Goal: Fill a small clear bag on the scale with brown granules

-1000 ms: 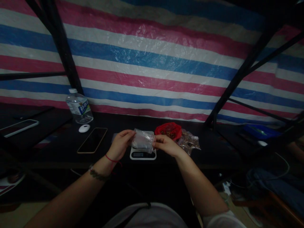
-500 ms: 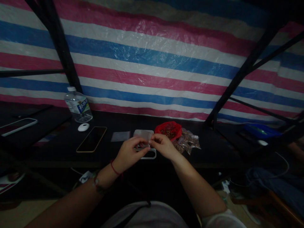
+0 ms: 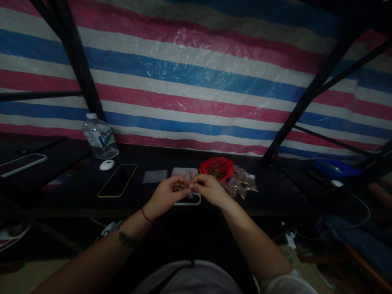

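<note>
A sheet striped in red, white and blue (image 3: pixel 196 85) hangs behind a dark table (image 3: pixel 284 188), between slanting black bars (image 3: pixel 300 110). On the table's left part a clear bottle (image 3: pixel 102 141) with a white cap stands upright. The left hand (image 3: pixel 163 196) and the right hand (image 3: pixel 211 188) meet fingertip to fingertip, each pinching the small clear bag between them. A red bag (image 3: pixel 227 164) lies open just beyond the right hand, with small brown pieces inside. A dark phone (image 3: pixel 118 180) with a light edge lies flat, well apart from the left hand. Under the fingers sits a white scale (image 3: pixel 196 201), partly covered. Clear packets with brownish contents (image 3: pixel 250 182) lie beside the red bag. A flat translucent sleeve (image 3: pixel 154 176) rests left of the scale. The small clear bag (image 3: pixel 188 175) is above the scale, mostly hidden by the fingers. A white oval object (image 3: pixel 107 165) lies near the bottle.
</note>
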A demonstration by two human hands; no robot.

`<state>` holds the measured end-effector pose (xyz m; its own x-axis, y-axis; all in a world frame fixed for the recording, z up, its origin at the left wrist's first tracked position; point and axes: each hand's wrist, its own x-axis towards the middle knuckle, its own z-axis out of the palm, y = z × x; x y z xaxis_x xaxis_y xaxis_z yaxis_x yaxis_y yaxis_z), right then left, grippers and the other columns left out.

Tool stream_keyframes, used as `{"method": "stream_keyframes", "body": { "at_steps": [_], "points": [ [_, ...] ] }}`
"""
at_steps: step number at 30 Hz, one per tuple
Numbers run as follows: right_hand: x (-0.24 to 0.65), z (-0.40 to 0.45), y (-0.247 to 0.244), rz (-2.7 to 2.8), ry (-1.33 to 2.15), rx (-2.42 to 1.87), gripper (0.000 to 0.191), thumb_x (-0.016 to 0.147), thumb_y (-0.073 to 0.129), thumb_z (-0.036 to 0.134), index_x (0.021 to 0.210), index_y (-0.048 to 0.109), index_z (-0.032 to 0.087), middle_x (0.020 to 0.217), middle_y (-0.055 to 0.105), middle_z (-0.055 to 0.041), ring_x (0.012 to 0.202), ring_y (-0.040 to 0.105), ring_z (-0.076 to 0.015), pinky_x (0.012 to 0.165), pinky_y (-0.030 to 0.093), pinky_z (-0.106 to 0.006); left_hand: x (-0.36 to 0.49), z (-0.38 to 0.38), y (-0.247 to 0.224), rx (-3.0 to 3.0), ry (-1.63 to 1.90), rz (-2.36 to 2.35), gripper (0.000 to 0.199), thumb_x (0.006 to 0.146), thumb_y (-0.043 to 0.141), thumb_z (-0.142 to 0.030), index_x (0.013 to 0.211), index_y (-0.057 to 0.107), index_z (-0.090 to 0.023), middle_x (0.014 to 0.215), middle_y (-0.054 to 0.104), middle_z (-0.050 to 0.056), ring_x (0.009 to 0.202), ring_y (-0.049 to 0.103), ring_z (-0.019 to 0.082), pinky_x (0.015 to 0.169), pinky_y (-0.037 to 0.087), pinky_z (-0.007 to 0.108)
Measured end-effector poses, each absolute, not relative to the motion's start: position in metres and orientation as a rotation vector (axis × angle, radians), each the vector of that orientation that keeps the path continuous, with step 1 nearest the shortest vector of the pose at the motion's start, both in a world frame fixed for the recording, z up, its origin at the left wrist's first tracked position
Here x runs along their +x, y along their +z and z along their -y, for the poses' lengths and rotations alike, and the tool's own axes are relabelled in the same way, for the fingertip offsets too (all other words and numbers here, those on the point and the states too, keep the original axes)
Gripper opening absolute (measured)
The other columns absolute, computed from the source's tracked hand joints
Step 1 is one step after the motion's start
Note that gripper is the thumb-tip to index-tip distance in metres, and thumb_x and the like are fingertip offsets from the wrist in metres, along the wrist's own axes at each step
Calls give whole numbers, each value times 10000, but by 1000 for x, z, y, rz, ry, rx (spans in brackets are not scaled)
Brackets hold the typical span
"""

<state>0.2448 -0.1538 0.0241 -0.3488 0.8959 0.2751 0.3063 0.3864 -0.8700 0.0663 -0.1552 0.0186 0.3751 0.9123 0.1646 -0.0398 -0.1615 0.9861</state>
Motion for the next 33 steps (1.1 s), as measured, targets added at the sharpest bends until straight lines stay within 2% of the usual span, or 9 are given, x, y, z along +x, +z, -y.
{"method": "stream_keyframes", "body": {
  "at_steps": [4,9,14,20,25,29,33],
  "points": [
    [246,154,26,1859,953,-1019,210,799,621,352,713,636,161,629,542,19,590,463,-104,557,347,-217,66,155,18,1401,1028,-795,315,630,760,-332,867,641,-161,713,691,37,601,626,146,573,497,256],
    [246,157,29,1913,919,-1063,204,822,597,332,716,629,160,639,549,17,598,464,-103,569,352,-215,66,155,18,1558,985,-851,229,713,674,-373,783,666,-156,676,665,33,556,578,132,536,456,242],
    [243,160,30,2011,788,-1075,162,820,550,219,673,595,168,612,538,29,590,462,-99,550,333,-205,64,155,17,1900,904,-893,288,817,534,-367,650,650,-163,598,617,20,551,532,125,523,386,219],
    [232,163,23,2028,619,-1210,166,704,566,133,554,508,175,540,496,45,538,439,-91,519,298,-215,62,155,15,2144,909,-1073,245,755,468,-239,531,537,-169,515,498,-22,521,458,110,513,306,219],
    [228,163,21,1971,406,-1369,216,681,570,134,512,448,191,518,458,39,523,409,-101,527,288,-243,57,150,14,2210,979,-1285,221,734,467,-233,525,508,-175,499,472,-23,504,444,113,510,265,236],
    [229,164,20,1980,167,-1327,145,677,536,63,613,519,192,693,537,-4,674,495,-141,626,385,-254,58,150,13,2254,945,-1331,223,755,479,-243,547,525,-177,514,511,-14,505,470,119,518,265,244],
    [228,165,16,2078,136,-1213,231,762,520,67,894,654,200,1108,582,-81,972,549,-183,822,455,-304,62,155,8,2389,900,-1352,236,803,488,-275,605,579,-185,569,575,10,529,499,132,531,275,254]
  ]
}}
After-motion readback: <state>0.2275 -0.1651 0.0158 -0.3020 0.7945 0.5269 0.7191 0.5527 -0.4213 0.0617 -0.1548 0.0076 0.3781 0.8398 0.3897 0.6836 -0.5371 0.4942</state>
